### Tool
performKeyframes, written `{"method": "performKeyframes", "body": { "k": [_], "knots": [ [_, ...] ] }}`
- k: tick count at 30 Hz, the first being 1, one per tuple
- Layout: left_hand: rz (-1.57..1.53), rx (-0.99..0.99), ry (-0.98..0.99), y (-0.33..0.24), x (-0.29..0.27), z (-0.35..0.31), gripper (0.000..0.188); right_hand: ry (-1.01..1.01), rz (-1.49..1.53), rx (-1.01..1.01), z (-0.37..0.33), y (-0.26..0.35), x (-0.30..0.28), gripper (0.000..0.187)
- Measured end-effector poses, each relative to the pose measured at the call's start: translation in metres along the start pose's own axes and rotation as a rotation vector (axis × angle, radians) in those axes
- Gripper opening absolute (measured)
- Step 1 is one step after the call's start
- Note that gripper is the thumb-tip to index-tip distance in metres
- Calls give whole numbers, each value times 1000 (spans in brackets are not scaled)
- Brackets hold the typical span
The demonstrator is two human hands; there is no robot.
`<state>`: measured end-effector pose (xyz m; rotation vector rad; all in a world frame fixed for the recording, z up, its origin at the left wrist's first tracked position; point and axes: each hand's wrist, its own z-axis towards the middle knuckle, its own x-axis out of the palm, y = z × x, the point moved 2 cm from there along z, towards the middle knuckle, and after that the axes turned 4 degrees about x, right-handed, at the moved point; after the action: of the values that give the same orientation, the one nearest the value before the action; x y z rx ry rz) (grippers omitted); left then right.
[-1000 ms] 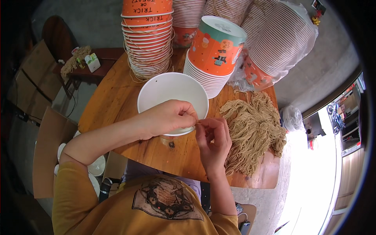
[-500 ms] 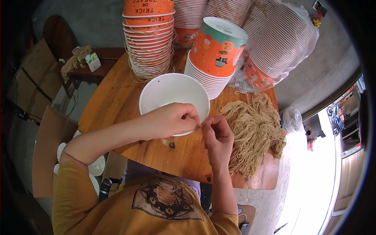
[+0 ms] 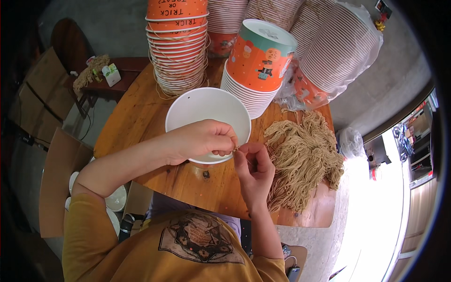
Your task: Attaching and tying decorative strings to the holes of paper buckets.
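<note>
A white-lined paper bucket (image 3: 202,107) stands mouth up on the table in front of me, with a small hole near its far rim. My left hand (image 3: 209,140) reaches across the bucket's near side, its fingers closed in a pinch. Close beside it, my right hand (image 3: 256,171) pinches too, thumb against fingertips. Between the two sets of fingertips, at the bucket's right near rim, shows a bit of tan cord (image 3: 236,148). Most of that cord is hidden by the fingers. A loose heap of tan cords (image 3: 307,162) lies right of my right hand.
Behind the bucket stand a stack of orange buckets strung with cords (image 3: 178,58) and an upside-down stack of orange buckets (image 3: 258,63). Plastic-wrapped bucket stacks (image 3: 340,51) lean at the back right. An open cardboard box (image 3: 61,183) sits left of the wooden table (image 3: 127,136).
Both hands have shifted slightly left, still pinching close together. The left hand's fingers have turned a little, and the bucket has moved slightly left.
</note>
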<state>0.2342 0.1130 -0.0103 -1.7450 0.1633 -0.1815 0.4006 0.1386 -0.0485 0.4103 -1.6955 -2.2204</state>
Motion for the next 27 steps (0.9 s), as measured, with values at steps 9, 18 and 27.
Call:
{"method": "performKeyframes", "body": {
  "k": [9, 18, 27],
  "knots": [
    [23, -9, -15, -2, 2, -1, 16, -67, 185, 120, 4, 0, -1, 9],
    [14, -52, -13, -3, 3, -1, 14, 58, 395, 332, -2, -8, -8, 14],
    [-9, -66, -3, -4, 4, -1, 13, 38, 276, 116, -5, -3, -2, 10]
  ]
}}
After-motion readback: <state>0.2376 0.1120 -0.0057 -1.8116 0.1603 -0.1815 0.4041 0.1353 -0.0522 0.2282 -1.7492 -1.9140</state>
